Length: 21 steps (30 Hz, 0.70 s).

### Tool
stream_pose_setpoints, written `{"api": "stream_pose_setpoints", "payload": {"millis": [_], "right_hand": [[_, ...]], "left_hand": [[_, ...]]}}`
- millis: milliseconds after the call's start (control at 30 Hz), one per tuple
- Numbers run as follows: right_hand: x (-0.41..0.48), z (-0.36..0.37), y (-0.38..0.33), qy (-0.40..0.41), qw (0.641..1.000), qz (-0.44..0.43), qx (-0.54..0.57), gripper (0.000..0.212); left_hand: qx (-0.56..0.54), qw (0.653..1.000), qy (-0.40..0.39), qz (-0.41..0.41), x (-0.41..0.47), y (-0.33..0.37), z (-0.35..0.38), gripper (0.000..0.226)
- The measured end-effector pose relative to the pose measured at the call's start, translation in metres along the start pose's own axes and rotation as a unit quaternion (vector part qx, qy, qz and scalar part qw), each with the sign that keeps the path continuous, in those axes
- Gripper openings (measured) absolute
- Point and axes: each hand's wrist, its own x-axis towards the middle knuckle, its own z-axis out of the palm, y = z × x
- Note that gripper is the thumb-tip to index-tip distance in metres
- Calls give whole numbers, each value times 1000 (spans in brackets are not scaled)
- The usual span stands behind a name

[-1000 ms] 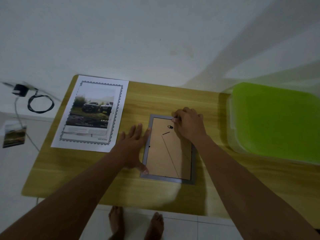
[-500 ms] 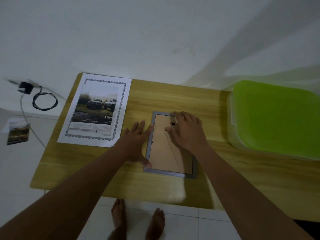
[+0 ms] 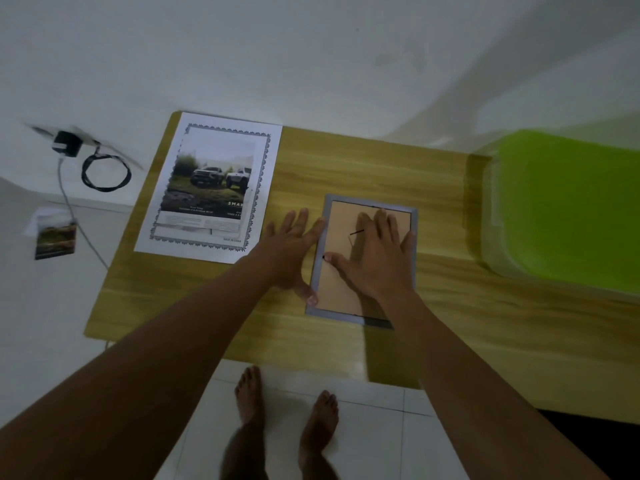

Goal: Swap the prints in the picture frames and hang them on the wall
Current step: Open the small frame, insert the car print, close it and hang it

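Picture frame (image 3: 360, 306): face down, centre of picture.
Left hand (image 3: 289, 252): spread, at frame's left edge.
Right hand (image 3: 375, 258): spread flat on backing.
Print (image 3: 211, 188): upper left.

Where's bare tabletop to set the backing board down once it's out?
Free: the table strip behind the frame, between the print and the green bin; also the front edge, right of the right hand. Crowded: the gap between print and frame, filled by the left hand.
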Motion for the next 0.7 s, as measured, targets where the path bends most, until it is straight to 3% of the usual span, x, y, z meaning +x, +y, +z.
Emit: {"api": "stream_pose_setpoints", "payload": {"millis": [433, 600, 700], "right_hand": [[3, -6, -7, 0, 1000, 13, 20, 112], [-6, -12, 0, -8, 999, -3, 53, 97], [-28, -13, 8, 7, 1000, 5, 12, 89]], "left_hand": [[-13, 1000, 6, -4, 2, -1, 3, 152], [-15, 1000, 5, -7, 0, 0, 1, 152], [-12, 1000, 1, -8, -2, 1, 0, 152]]}}
